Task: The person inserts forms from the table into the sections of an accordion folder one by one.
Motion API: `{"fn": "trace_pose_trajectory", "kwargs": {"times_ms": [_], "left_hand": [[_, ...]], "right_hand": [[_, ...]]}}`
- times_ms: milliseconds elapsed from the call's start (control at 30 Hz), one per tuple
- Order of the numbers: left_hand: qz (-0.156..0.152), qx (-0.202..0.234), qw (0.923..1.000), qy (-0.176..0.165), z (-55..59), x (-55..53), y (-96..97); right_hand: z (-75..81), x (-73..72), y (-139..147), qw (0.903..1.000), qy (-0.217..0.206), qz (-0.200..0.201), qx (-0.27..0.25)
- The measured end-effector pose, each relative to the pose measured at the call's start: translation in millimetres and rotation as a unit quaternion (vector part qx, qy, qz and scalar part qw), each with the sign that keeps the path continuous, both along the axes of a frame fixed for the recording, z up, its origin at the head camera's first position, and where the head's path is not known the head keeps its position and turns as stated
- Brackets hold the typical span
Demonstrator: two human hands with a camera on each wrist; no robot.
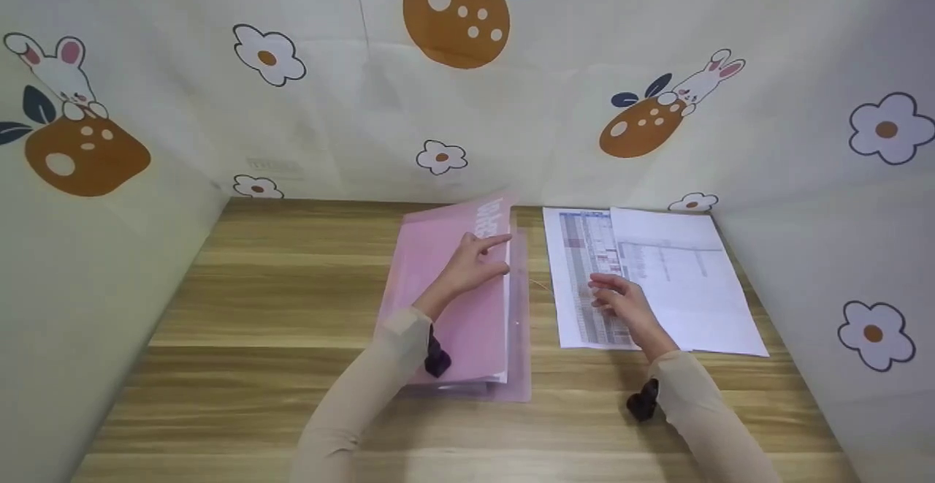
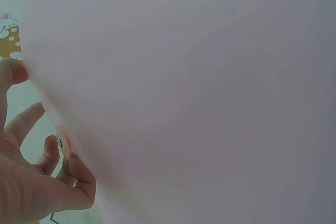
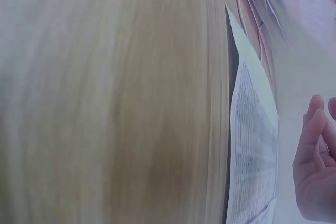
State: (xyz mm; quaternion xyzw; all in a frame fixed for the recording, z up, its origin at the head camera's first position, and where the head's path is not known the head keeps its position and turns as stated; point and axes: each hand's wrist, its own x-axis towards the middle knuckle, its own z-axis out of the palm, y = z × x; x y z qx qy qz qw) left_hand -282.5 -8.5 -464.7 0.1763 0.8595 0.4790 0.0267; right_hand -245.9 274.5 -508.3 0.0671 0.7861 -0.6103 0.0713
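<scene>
Head view: pink folder (image 1: 437, 245) lay left of papers (image 1: 697, 304).
Left hand (image 1: 471, 260), thumb and forefinger apart, touched its right edge, grip unclear; right hand (image 1: 630, 311) hung relaxed, empty. Cover (image 1: 475, 337) looked light, bendy, best pinched there.

I have room to pass over the tabletop (image 1: 270, 307) left of the pink folder (image 1: 416, 271). Between it and the papers (image 1: 701, 300), only a narrow strip; a printed curtain (image 1: 350, 118) blocks the back.

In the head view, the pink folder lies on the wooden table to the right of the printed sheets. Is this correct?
Not the side: the head view shows the pink folder on the wooden table to the left of the printed sheets.
</scene>
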Motion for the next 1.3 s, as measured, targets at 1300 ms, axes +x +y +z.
{"fn": "trace_pose_trajectory", "kwargs": {"times_ms": [1300], "left_hand": [[0.002,-0.005,1.0,-0.008,0.8,0.3,0.1]], "right_hand": [[-49.4,-20.0,154,0.9814,0.025,-0.185,-0.044]]}}
